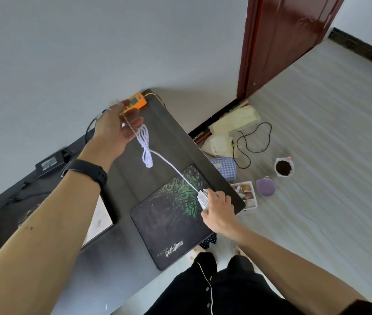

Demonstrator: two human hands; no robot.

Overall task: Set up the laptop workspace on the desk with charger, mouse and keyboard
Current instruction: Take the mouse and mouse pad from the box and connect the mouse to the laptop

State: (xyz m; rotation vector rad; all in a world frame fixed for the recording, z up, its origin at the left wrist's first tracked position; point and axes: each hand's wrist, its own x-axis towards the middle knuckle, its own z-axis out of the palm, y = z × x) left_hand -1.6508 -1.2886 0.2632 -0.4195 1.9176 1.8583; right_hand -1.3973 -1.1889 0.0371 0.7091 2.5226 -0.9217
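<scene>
My left hand (114, 126) is raised over the dark desk (121, 246) and pinches one end of a white braided mouse cable (145, 146), whose bundled loops hang below the fingers. The cable runs down and right to a white mouse (203, 197), which my right hand (219, 211) grips at the right edge of a black and green mouse pad (169, 219). An orange power strip (137, 101) lies at the desk's far corner, just beyond my left hand. A black charger brick (50, 163) rests by the wall. Part of the laptop (100, 220) shows under my left forearm.
The desk's right edge drops to the floor, where cream foam pieces (235, 123), a black cable loop (253, 142), a blue checked pouch (224, 167), a small box (247, 196), a purple lid (265, 187) and a cup of soil (283, 167) lie. A red door (282, 42) stands behind.
</scene>
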